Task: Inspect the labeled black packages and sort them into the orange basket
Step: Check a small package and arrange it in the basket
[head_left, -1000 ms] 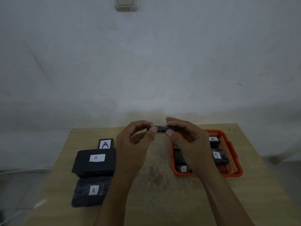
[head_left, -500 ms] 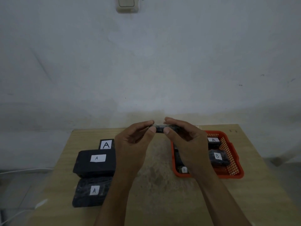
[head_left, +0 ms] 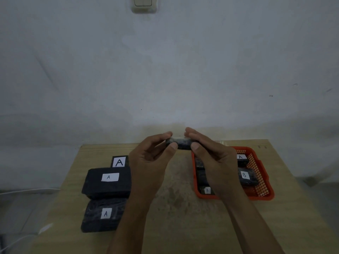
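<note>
Lying at the table's [head_left: 176,226] left are two large black packages labelled A [head_left: 108,182] [head_left: 103,214]. At centre, the left hand [head_left: 152,162] and right hand [head_left: 214,162] pinch a small black package [head_left: 181,143] at either end, raised above the table. Rightward, the orange basket [head_left: 264,176] holds packages labelled A and B [head_left: 246,176].

A bare, dim indoor room, home-like and makeshift: a plain light-wood desk [head_left: 176,226] pushed against a scuffed whitewashed wall [head_left: 165,70], a cream plastic light switch [head_left: 144,3] up top, white cables [head_left: 27,190] trailing along the floor.
</note>
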